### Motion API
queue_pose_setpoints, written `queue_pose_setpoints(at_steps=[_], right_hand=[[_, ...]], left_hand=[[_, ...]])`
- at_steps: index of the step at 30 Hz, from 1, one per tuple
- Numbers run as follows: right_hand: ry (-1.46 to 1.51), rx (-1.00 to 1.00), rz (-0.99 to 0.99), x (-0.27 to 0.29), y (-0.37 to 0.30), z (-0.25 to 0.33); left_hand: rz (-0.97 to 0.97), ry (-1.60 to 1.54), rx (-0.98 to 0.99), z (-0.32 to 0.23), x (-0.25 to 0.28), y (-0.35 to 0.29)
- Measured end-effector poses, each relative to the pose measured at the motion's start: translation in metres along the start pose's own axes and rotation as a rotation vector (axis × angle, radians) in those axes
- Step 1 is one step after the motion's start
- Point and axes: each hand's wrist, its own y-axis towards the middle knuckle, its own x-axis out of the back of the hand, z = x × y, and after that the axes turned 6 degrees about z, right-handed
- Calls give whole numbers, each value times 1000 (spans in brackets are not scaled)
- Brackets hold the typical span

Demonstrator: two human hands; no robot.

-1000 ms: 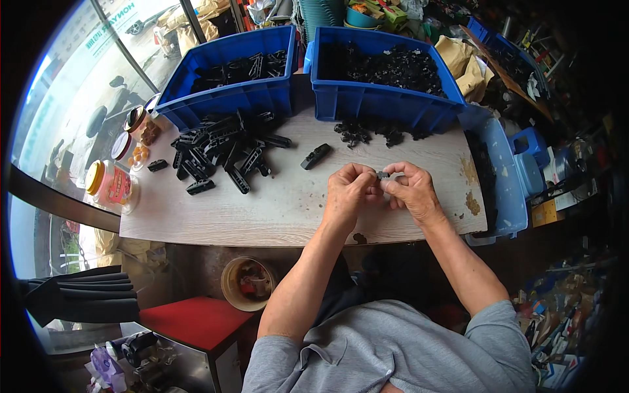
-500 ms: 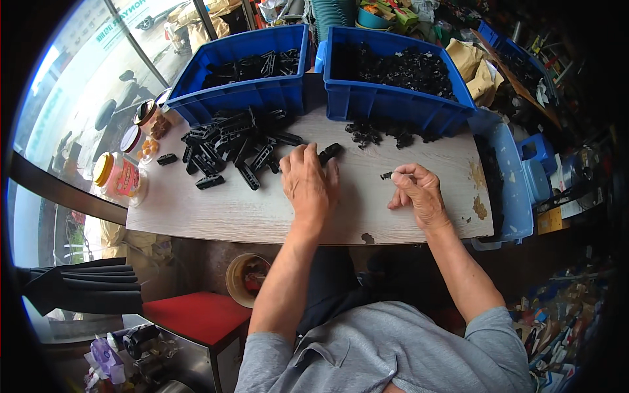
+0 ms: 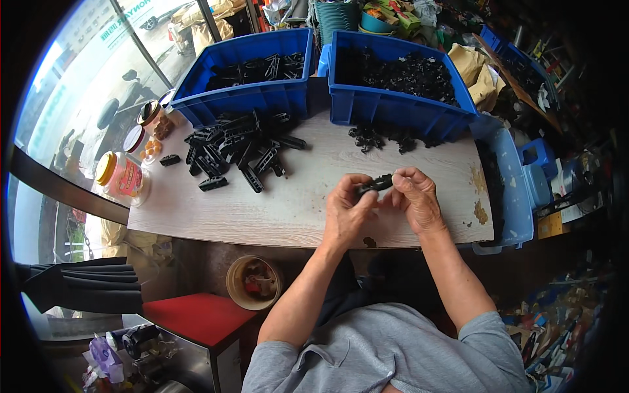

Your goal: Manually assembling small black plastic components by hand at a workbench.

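Daylight pours in through the window (image 3: 72, 124) beyond the worktop's (image 3: 288, 206) left edge, washing its panes nearly white, with a blue fringe along the lens rim. The pale worktop is softly lit toward its near left corner; past its right edge the scene sinks into dimness. Shadow fills the gap between the left blue bin (image 3: 249, 103) and right blue bin (image 3: 401, 111) at the far edge, and darkens the space under the near edge. Slight blur softens the left hand (image 3: 347, 209) and the black part (image 3: 379, 184). Fisheye distortion bows the near edge; black vignetting swallows the corners.
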Motion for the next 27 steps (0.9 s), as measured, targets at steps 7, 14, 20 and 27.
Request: queue_pose_setpoints(at_steps=[7,14,20,27], right_hand=[[-80,-10,25,3,0,2],[-99,-46,47,7,4,0],[-204,-81,-16,-7,3,11],[-331,-241,85,-12,4,17]], left_hand=[[99,-17,35,3,-3,1],[3,8,173,-11,-12,5],[-78,-67,159,-9,-15,8],[-143,-85,134,-13,-14,4]])
